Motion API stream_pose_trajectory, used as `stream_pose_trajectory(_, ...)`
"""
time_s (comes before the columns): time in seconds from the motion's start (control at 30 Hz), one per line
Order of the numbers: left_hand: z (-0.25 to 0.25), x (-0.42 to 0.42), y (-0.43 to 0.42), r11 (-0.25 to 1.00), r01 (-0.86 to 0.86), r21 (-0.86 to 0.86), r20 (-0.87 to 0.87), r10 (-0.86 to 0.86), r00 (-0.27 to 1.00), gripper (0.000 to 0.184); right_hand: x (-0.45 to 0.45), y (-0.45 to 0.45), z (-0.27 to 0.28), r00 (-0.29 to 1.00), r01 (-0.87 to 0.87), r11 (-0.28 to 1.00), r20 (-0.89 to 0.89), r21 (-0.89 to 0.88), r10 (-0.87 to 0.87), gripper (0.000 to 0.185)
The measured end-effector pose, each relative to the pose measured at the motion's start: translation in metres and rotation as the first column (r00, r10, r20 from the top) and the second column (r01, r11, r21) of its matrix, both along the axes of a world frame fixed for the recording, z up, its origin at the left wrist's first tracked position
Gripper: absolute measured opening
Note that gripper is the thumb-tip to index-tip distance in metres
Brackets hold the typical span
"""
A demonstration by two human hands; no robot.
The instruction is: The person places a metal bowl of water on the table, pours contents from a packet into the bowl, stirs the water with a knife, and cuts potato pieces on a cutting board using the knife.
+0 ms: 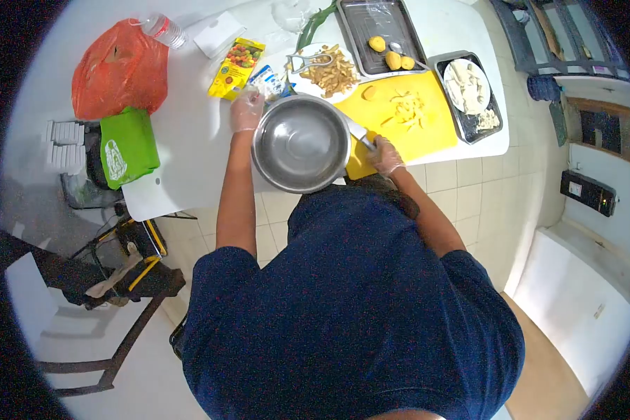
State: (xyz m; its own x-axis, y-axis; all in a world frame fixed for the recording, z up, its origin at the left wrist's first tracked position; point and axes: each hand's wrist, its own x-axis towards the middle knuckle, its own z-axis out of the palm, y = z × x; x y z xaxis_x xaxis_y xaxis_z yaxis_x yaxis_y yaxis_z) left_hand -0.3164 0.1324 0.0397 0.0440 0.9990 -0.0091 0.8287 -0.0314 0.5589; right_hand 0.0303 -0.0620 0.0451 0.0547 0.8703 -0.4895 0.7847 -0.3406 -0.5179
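My right hand point(385, 155), in a clear plastic glove, is closed round the handle of a knife point(358, 131). Its blade points up and left, close to the rim of a steel bowl point(301, 143) with nothing visible inside. Cut yellow strips point(411, 110) and a rounded piece point(369, 92) lie on the yellow cutting board point(437, 129). My left hand point(247, 110), also gloved, is at the bowl's upper left with curled fingers. Just beyond it are a yellow packet point(236, 68) and a blue-and-white packet point(267, 82); whether it grips anything is hidden.
A plate point(303, 85) holds peelings and a peeler point(308, 63). The dark tray point(350, 24) behind has several peeled yellow pieces and a spoon. On the right, another tray point(462, 129) bears a plate of pale pieces. A red bag point(122, 73), bottle point(164, 31) and green bag point(129, 147) stand left.
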Motion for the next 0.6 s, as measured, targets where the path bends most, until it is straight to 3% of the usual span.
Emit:
stream_pose_trajectory(0.1,0.018,-0.011,-0.034,0.992,-0.105,-0.072,0.111,0.112,0.987,0.033,0.007,-0.001,0.018,0.994,0.104,0.99,0.056,-0.094,-0.099,0.034)
stream_pose_trajectory(0.23,0.03,-0.025,-0.087,0.977,-0.212,-0.034,0.219,0.215,0.952,0.035,0.025,-0.017,0.05,0.987,0.158,0.987,0.024,0.009,-0.158,0.032)
stream_pose_trajectory(0.33,0.013,-0.037,-0.119,0.957,-0.277,-0.085,0.26,0.29,0.921,0.037,0.03,-0.026,0.088,0.968,0.236,0.966,-0.114,0.108,-0.224,0.032)
stream_pose_trajectory(0.43,0.012,-0.036,-0.142,0.96,-0.249,-0.127,0.22,0.272,0.937,0.036,0.015,-0.016,0.157,0.971,0.06,0.998,-0.23,-0.018,-0.063,0.034)
stream_pose_trajectory(0.53,0.01,-0.036,-0.152,0.943,-0.241,-0.231,0.134,0.277,0.952,0.038,-0.003,-0.009,0.164,0.954,-0.266,0.961,-0.161,-0.071,0.252,0.035)
stream_pose_trajectory(0.57,0.008,-0.036,-0.15,0.929,-0.259,-0.266,0.113,0.297,0.948,0.038,-0.01,-0.01,0.152,0.937,-0.342,0.939,-0.089,-0.029,0.338,0.03)
stream_pose_trajectory(0.6,0.002,-0.038,-0.149,0.913,-0.276,-0.301,0.09,0.316,0.945,0.038,-0.023,-0.005,0.152,0.922,-0.386,0.918,-0.006,-0.094,0.387,0.027)
